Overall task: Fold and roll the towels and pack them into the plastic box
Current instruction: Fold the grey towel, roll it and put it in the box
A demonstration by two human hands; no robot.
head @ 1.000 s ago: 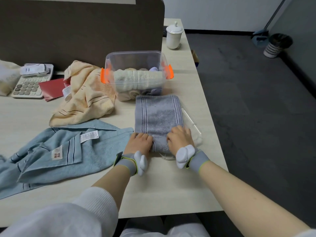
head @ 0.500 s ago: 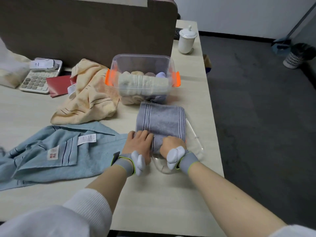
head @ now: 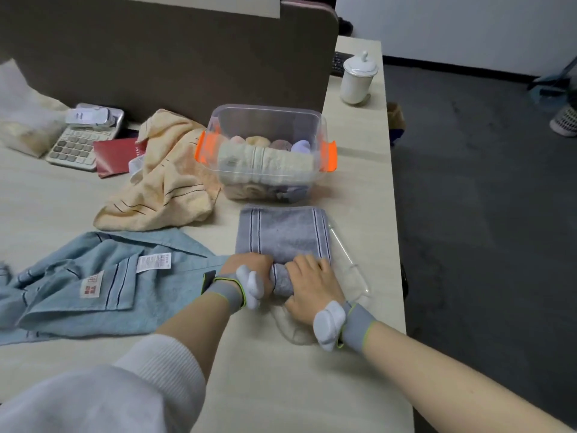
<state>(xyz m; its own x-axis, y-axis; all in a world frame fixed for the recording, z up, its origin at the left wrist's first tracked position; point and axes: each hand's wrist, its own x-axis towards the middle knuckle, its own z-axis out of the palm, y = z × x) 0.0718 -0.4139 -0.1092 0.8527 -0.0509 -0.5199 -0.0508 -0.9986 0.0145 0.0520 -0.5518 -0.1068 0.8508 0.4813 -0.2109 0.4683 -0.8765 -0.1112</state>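
Rolling job on the desk (head: 78, 195), which fills most of the head view, with a brown partition (head: 156, 57) along its far edge. Blue towel (head: 93, 276) is the biggest cloth, spread loose at near left, tags up. Yellow towel (head: 162, 182) lies crumpled behind it, touching the left side of the box (head: 265, 120). Box is clear plastic with orange latches, lid off, rolled towels packed inside in pale, pink, tan and lilac tones. Grey towel (head: 282, 235) lies folded into a strip just in front of the box, far end nearly at the box wall, near end wound into a roll under your hands. A clear lid (head: 352, 276) lies flat under and to the right of the grey towel.

Your left hand (head: 249, 270) curls its fingers round the left end of the roll, gripping it. Your right hand (head: 315, 284) lies over the right end, fingers bent down on top of the roll, thumb tucked at its near side, so it grips too. Both wrists wear grey bands with white pads.

Calculator (head: 76, 145) sits far left by the partition, red booklet (head: 117, 156) just beside it. White lidded cup (head: 357, 78) stands at the far right corner of the desk, well apart from the box.
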